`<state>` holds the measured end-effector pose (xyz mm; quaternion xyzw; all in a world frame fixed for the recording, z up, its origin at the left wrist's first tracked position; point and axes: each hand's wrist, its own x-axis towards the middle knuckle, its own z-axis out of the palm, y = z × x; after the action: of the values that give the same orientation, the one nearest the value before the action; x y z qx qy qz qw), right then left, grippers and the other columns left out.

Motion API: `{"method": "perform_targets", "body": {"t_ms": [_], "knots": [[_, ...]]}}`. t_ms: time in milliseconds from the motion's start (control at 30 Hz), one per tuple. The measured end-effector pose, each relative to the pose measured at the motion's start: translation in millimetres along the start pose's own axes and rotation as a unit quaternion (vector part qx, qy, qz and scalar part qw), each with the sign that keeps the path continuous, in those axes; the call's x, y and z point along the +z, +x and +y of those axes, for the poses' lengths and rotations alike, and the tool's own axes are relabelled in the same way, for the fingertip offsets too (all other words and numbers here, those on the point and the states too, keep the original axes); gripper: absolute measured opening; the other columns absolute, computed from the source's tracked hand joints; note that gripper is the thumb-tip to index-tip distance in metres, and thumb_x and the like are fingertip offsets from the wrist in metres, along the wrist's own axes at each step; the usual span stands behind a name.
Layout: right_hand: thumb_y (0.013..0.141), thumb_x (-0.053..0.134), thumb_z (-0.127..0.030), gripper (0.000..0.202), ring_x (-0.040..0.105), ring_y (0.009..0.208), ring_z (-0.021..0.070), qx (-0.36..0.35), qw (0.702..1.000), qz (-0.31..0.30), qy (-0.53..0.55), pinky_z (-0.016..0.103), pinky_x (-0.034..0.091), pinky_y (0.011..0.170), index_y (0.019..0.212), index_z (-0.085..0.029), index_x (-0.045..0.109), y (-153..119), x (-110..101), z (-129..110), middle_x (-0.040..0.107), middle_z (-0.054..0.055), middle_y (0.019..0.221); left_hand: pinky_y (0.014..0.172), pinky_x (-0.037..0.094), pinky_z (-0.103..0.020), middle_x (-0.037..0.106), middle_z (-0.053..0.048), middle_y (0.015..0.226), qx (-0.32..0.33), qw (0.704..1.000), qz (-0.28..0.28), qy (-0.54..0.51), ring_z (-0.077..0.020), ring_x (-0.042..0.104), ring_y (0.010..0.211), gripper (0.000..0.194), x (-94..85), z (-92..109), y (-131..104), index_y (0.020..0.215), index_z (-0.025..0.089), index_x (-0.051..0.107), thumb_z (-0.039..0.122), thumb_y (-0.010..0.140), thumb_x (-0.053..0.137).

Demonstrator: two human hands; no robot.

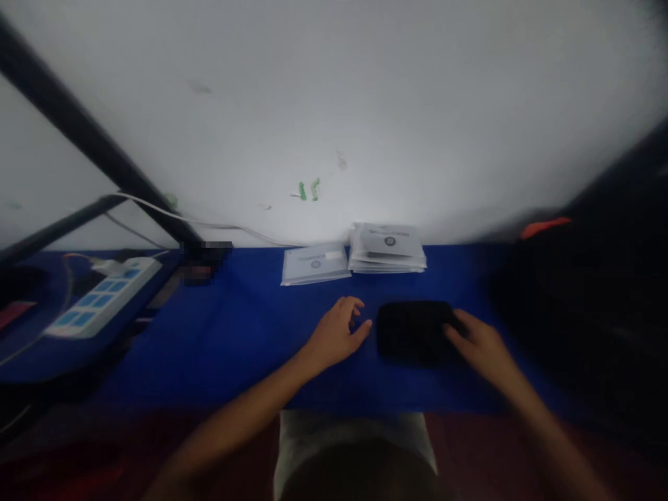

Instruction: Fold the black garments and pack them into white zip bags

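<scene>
A black, rounded rectangular item like a case or pouch [415, 332] lies on the blue table surface [219, 327]. My right hand [477, 339] grips its right end, thumb on top and fingers at the far edge. Just left of the black item, my left hand [339, 332] hovers over or rests on the blue surface with its fingers curved and thumb apart, holding nothing. Beyond the hands, against the wall, sit a stack of white printed packets [389, 247] and, to its left, a lower pile of similar packets [316, 264].
On the left, a white power strip [107, 296] with blue sockets has a plug and cables. A white cable [209, 224] runs along the wall [334, 104] past a dark slanted frame bar [78, 125]. A large dark shape with an orange patch [545, 226] fills the right side.
</scene>
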<state>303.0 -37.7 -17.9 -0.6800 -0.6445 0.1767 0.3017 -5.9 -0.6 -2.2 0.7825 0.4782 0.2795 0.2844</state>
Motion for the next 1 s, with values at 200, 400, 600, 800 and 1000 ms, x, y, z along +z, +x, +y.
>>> {"method": "perform_targets", "body": {"t_ms": [200, 400, 600, 800, 1000], "knots": [[0.084, 0.054, -0.043, 0.024, 0.066, 0.081, 0.024, 0.031, 0.995, -0.013, 0.096, 0.034, 0.051, 0.071, 0.096, -0.022, 0.062, -13, 15, 5, 0.07, 0.005, 0.09, 0.071, 0.05, -0.032, 0.065, -0.004, 0.088, -0.056, 0.991, -0.107, -0.054, -0.0199, 0.064, 0.076, 0.048, 18.7, 9, 14, 0.125, 0.02, 0.044, 0.047, 0.087, 0.056], [0.081, 0.06, -0.037, 0.043, 0.061, 0.105, 0.0274, -0.022, 0.986, -0.005, 0.166, 0.046, 0.05, 0.092, 0.119, -0.022, 0.049, -4, 30, -8, 0.06, 0.011, 0.116, 0.077, 0.049, -0.034, 0.06, -0.002, 0.094, -0.068, 0.992, -0.05, -0.095, -0.0175, 0.061, 0.08, 0.055, 22.6, -4, 24, 0.129, 0.022, 0.039, 0.03, 0.08, 0.064], [0.077, 0.071, -0.042, 0.077, 0.043, 0.132, 0.0324, -0.186, 0.979, -0.073, 0.038, 0.05, 0.034, 0.11, 0.143, -0.022, 0.037, 28, 3, -73, 0.045, 0.015, 0.143, 0.081, 0.05, -0.032, 0.058, -0.003, 0.099, 0.072, 0.986, -0.001, -0.149, -0.016, 0.059, 0.087, 0.053, -2.4, 9, 22, 0.13, 0.024, 0.04, 0.018, 0.081, 0.06], [0.069, 0.079, -0.038, 0.057, 0.066, 0.093, 0.0255, -0.183, 0.891, -0.367, 0.192, 0.038, 0.052, 0.085, 0.119, -0.019, 0.061, 78, 31, -115, 0.07, 0.006, 0.105, 0.092, 0.049, -0.034, 0.06, -0.007, 0.114, 0.193, 0.975, 0.093, -0.061, -0.0191, 0.06, 0.103, 0.038, -32.3, 4, 33, 0.124, 0.023, 0.048, 0.023, 0.087, 0.058], [0.066, 0.082, -0.03, 0.042, 0.069, 0.083, 0.0198, 0.032, 0.815, -0.415, 0.403, 0.031, 0.053, 0.079, 0.103, -0.016, 0.067, 86, 74, -96, 0.073, 0.002, 0.094, 0.092, 0.049, -0.035, 0.06, -0.009, 0.11, 0.14, 0.979, 0.124, 0.081, -0.019, 0.06, 0.101, 0.026, -56.6, -60, 56, 0.12, 0.019, 0.052, 0.026, 0.096, 0.046]]}}
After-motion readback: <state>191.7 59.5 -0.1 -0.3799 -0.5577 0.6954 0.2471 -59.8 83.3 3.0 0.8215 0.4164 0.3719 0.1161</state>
